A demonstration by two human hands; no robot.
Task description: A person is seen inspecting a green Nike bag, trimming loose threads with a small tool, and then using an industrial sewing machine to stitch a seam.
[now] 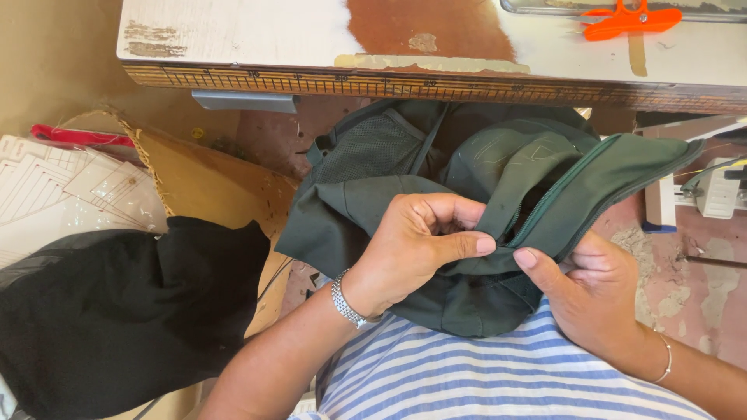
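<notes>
- Head view: dark green bag point(467, 187) rests in the person's lap, bunched against the edge of the worktable point(436, 82), directly ahead of both hands.
- Left hand point(412, 249) is curled, thumb and forefinger pinching a fabric fold beside the zipper point(545, 206).
- Right hand point(591, 292) grips the zippered panel from beneath, thumb pressed on top; thumbs nearly meet.
- The zipper's long axis runs from the hands up and rightward toward the table edge; both hands are equally near its lower end.
- Black cloth point(117, 311) lies well apart, left; orange scissors point(626, 19) lie on the table.
</notes>
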